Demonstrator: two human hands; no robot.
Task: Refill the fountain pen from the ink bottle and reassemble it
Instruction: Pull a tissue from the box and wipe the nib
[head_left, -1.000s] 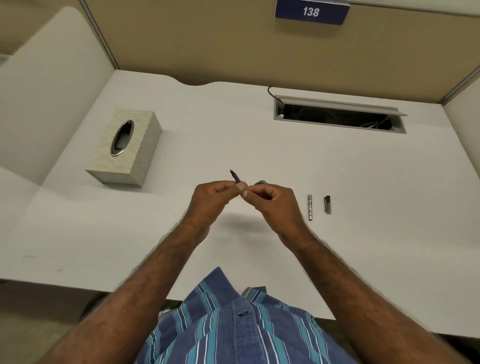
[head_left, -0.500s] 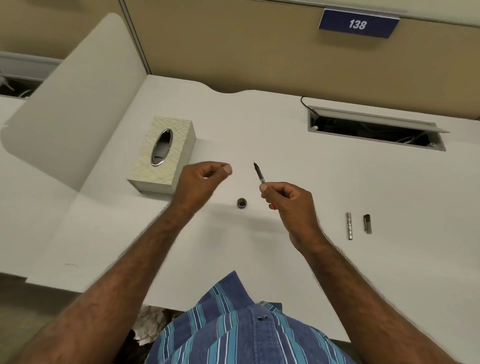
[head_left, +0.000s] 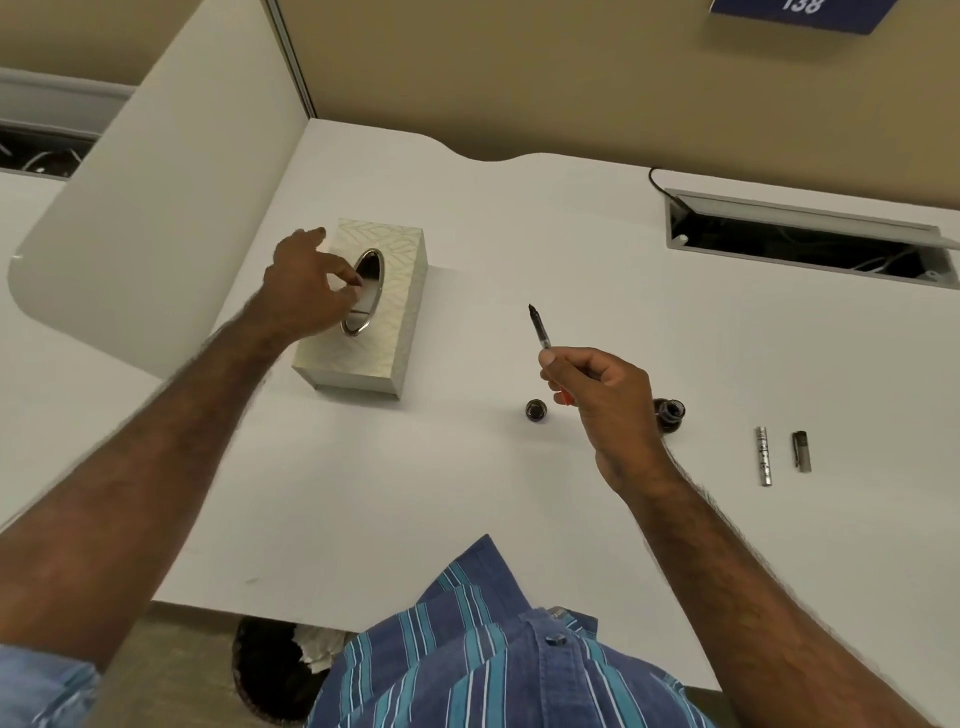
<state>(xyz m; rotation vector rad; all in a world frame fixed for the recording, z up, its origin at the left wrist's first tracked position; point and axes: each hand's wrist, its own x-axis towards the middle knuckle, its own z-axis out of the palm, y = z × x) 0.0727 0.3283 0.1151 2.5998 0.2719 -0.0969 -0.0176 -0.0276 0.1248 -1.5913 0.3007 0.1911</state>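
Note:
My right hand (head_left: 602, 395) is shut on the pen's front section (head_left: 540, 332), held above the desk with the black nib pointing up and away; a red end shows under my fingers. The open ink bottle (head_left: 671, 414) stands just right of that hand, partly hidden by it. Its small dark cap (head_left: 536, 410) lies to the left of the hand. The silver barrel (head_left: 763, 456) and the dark pen cap (head_left: 801, 451) lie side by side at the right. My left hand (head_left: 306, 286) is at the tissue box (head_left: 395, 306), fingertips pinching white tissue in the oval slot.
A white divider panel (head_left: 156, 171) rises left of the tissue box. An open cable tray (head_left: 810, 241) is set into the desk at the back right. A bin with crumpled tissue (head_left: 280, 670) stands under the desk's front edge.
My hands have come apart. The left hand let go of the pen and travelled left to the tissue box slot. The right hand keeps the pen section, nib up.

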